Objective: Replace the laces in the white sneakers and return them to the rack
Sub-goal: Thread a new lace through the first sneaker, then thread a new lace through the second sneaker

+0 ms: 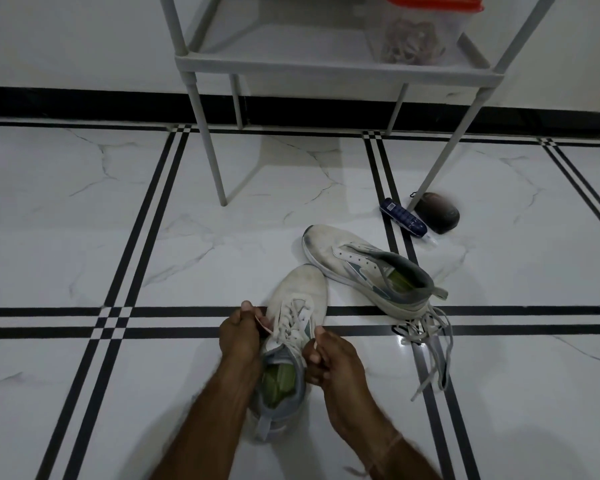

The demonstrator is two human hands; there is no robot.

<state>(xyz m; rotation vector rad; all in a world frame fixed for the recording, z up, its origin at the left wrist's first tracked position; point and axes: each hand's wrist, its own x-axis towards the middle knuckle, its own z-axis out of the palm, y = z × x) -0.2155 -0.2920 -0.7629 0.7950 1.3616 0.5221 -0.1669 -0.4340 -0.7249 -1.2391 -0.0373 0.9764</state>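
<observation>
Our left hand (239, 332) is curled at the left flank of the near sneaker (300, 296), pinching what looks like a lace end with a pinkish tip. Our right hand (331, 356) mirrors it on the other flank, fingers curled on a pale lace end. Our guess is one end per hand to keep tension even across the eyelets; pulling through or snugging, we can't tell. The shoe sits toe away from us, heel between our forearms, tongue up for access. The second sneaker (361, 268) lies just beyond its toe with bare eyelets and a loose lace (416, 330) heaped at its heel, within reach. The floor (84, 237) is glossy white marble-look tile with black stripe lines, probably slick. The rack (326, 69) stands ahead by the wall with a red-lidded tub (426, 32) on its shelf, and a blue tube (402, 216) and a dark round thing (437, 213) by its leg.
</observation>
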